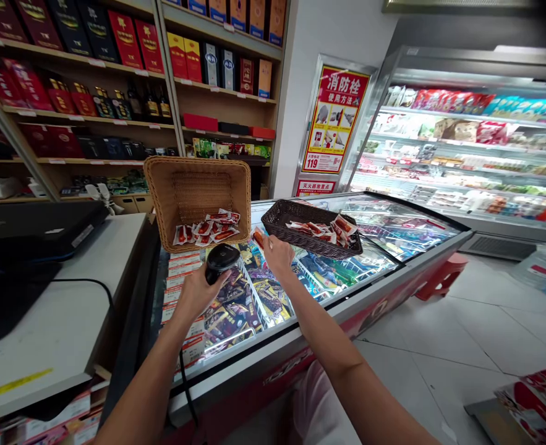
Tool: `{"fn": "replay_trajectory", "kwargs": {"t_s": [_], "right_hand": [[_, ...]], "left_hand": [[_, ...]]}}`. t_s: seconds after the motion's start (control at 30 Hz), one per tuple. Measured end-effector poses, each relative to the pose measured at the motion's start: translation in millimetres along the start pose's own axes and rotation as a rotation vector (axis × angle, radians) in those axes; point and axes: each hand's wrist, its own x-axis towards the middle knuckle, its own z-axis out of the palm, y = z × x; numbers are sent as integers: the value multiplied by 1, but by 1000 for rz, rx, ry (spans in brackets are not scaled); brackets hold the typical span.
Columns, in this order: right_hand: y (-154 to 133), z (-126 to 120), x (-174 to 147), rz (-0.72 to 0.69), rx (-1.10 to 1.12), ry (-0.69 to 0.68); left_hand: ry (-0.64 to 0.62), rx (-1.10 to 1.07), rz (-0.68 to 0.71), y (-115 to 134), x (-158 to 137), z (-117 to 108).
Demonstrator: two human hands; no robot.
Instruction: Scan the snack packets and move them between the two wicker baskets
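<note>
My left hand [197, 295] is wrapped round a black barcode scanner [220, 258], its cable hanging down below the wrist. In my right hand [279, 254] a small wrapped sausage [258, 237] is pinched, just to the right of the scanner's head. A tan wicker basket [152, 191] stands behind the scanner, tipped so its inside faces me, with several wrapped sausages [210, 227] at its bottom. To the right of my right hand lies a dark brown woven basket [310, 242] with more wrapped sausages [344, 226] in it.
Both baskets rest on the glass top of a chest freezer [379, 253] filled with packaged goods. A white counter [45, 346] with a black device is at the left. Behind are shelves of boxes and bottles; a red stool [442, 276] stands on the right floor.
</note>
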Motion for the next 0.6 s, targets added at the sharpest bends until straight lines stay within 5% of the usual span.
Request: {"fn": "replay_trajectory", "kwargs": {"t_s": [0.27,0.6], "right_hand": [[-14,0,-22,-254,-27,121],[-19,5,-33,-251,-14,129]], "left_hand": [[42,-23,85,1,-5,6],[24,-7,78,4,-7,6]]}}
